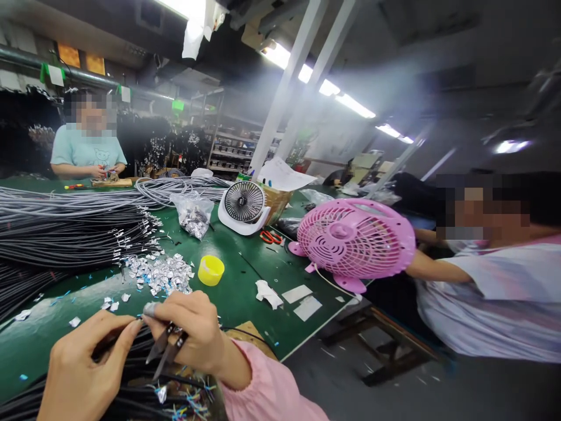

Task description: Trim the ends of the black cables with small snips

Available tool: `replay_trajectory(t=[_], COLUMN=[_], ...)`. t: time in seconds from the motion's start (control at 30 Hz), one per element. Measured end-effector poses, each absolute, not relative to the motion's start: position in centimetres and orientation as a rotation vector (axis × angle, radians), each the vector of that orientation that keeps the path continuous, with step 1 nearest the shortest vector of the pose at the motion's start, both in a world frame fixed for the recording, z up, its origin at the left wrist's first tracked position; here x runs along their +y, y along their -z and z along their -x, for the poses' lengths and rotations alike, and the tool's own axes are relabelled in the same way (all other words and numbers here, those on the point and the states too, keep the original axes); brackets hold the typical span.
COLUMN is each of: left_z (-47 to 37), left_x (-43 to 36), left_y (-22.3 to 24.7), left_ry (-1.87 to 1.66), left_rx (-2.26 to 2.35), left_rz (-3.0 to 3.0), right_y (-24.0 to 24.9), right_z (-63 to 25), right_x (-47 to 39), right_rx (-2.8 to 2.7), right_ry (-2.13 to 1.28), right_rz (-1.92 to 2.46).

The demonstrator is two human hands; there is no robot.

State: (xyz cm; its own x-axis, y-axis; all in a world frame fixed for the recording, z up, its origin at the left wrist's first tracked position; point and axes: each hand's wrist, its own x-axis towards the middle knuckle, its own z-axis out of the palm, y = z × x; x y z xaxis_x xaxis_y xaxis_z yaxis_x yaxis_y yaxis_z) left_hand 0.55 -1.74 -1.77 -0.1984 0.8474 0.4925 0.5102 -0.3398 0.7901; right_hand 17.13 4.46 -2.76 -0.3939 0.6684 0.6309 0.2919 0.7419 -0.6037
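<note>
My left hand [90, 362] is closed in a pinch, its thumb and forefinger gripping the end of a black cable [105, 349]. At that tip, my right hand [193, 333] meets it, forefinger and thumb pressed together; one fingertip wears a greyish cover [150, 309]. Tucked in the right palm is a pair of small snips [165, 352], its two pointed blades spread apart and aimed down. What the fingertips pinch between them is too small to make out. Under both hands lie black cables [135, 403] with stripped ends, their coloured wires [190, 403] fanned out.
Foil scraps [160, 273] are piled on the green table [236, 292] beside bundled cables [65, 234]. Nearby are a yellow tape ring [211, 271], a bag of foil pieces [193, 216], red-handled scissors [270, 237], a white fan [243, 204] and a pink fan [350, 240]. Two co-workers sit around.
</note>
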Motion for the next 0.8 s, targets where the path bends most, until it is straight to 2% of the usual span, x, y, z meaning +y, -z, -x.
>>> replay_trajectory(t=[0.27,0.4,0.5,0.6,0.8], left_z=[-0.2,0.8,0.9,0.8,1.2], left_x=[-1.2,-0.3,-0.3,-0.6,-1.1], left_y=[3.3,3.5,2.5,1.7,1.9], left_ry=[-1.498,-1.357,-1.444,-1.525,-1.613], left_rx=[1.568,1.455,1.418,1.389,1.548], left_rz=[-1.599,-1.713,-1.685,-1.625,-1.682], right_y=[3.8,3.0,2.5,2.2,1.4], right_z=[-17.9,-17.4,-17.1,-16.8,-16.0], right_x=[4.2,4.2,4.1,3.7,3.0], right_rx=[-2.150,-2.171,-2.171,-2.133,-2.021], right_ry=[-0.343,-0.081,0.113,0.079,-0.200], right_rz=[0.655,0.623,0.584,0.543,0.765])
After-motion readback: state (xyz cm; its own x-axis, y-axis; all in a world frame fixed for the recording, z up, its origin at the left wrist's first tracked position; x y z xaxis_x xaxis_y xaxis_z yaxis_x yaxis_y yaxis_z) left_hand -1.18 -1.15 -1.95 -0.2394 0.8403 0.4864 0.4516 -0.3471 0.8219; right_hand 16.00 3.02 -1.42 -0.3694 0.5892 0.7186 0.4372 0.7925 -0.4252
